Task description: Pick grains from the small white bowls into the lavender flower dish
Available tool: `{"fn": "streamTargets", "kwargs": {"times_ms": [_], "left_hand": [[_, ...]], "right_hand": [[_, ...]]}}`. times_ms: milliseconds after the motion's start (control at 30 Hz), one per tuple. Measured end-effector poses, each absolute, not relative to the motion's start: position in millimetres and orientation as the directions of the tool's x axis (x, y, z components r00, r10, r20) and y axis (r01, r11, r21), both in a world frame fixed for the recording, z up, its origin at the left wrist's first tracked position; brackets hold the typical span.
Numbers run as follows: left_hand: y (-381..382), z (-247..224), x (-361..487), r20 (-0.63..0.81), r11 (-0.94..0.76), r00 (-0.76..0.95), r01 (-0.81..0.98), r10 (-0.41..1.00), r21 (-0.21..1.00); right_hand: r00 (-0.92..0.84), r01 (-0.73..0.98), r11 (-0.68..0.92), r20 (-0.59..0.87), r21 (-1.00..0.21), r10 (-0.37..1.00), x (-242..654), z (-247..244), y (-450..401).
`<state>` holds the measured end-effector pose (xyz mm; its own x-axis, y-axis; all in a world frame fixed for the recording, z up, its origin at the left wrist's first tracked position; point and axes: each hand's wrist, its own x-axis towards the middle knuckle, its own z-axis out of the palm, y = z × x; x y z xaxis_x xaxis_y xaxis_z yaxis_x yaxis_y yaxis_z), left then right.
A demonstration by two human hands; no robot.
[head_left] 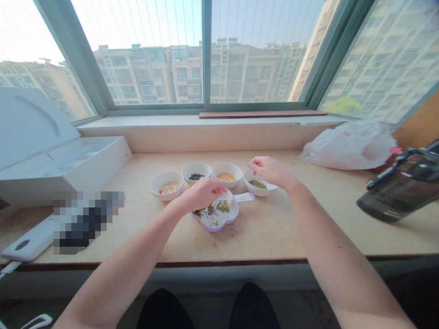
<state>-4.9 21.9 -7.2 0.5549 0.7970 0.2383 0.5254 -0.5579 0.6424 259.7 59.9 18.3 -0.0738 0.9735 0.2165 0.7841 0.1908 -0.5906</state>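
Observation:
My left hand (205, 193) hovers over a white and purple flower-shaped plate (219, 225) with a short handle (244, 197); its fingers are pinched together, and whatever they hold is too small to see. Mixed beans and grains (222, 205) lie in small heaps on the plate. Above the rim of a white bowl of green beans (258, 184), my right hand (265, 168) is closed in a pinch, its contents hidden. To the left of that bowl stand a bowl of yellow kernels (226, 177), a bowl of black beans (196, 177) and a bowl of pale flakes (169, 187).
An open white box (99, 160) stands at the left, with a white device (29, 240) and a blurred-out dark object (89, 224) before it. At the right are a white plastic bag (350, 144) and a dark, see-through jug (398, 192). Windows rise behind the ledge (274, 233).

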Motion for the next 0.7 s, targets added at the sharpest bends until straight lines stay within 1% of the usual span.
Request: {"fn": "streamTargets", "kwargs": {"times_ms": [67,133,200,267,367,467,600,700], "left_hand": [[23,-6,-5,0.232,-0.504,0.528,0.46,0.817,0.731],[22,-2,-4,0.212,-0.425,0.495,0.37,0.843,0.826],[20,2,-3,0.184,-0.328,0.462,0.254,0.868,0.91],[18,6,-2,0.151,-0.218,0.427,0.113,0.892,0.969],[16,10,-2,0.091,-0.044,0.402,-0.123,0.911,0.991],[15,13,-3,0.038,0.095,0.403,-0.305,0.914,0.947],[17,13,-4,-0.003,0.193,0.405,-0.43,0.914,0.882],[19,12,-4,-0.01,0.212,0.401,-0.464,0.916,0.86]], "right_hand": [[-0.025,0.89,0.126,0.228,-0.438,0.973,262,16,62],[-0.015,0.94,0.084,0.206,-0.332,0.978,265,13,63],[-0.004,0.962,0.053,0.18,-0.267,0.984,267,10,64],[0.009,0.967,0.042,0.2,-0.252,0.98,267,9,64],[0.002,0.946,0.091,0.286,-0.311,0.958,262,10,62],[-0.007,0.895,0.154,0.332,-0.419,0.943,253,13,59],[0.003,0.806,0.238,0.406,-0.542,0.914,239,15,53],[-0.054,0.664,0.367,0.447,-0.652,0.893,226,13,46]]}}
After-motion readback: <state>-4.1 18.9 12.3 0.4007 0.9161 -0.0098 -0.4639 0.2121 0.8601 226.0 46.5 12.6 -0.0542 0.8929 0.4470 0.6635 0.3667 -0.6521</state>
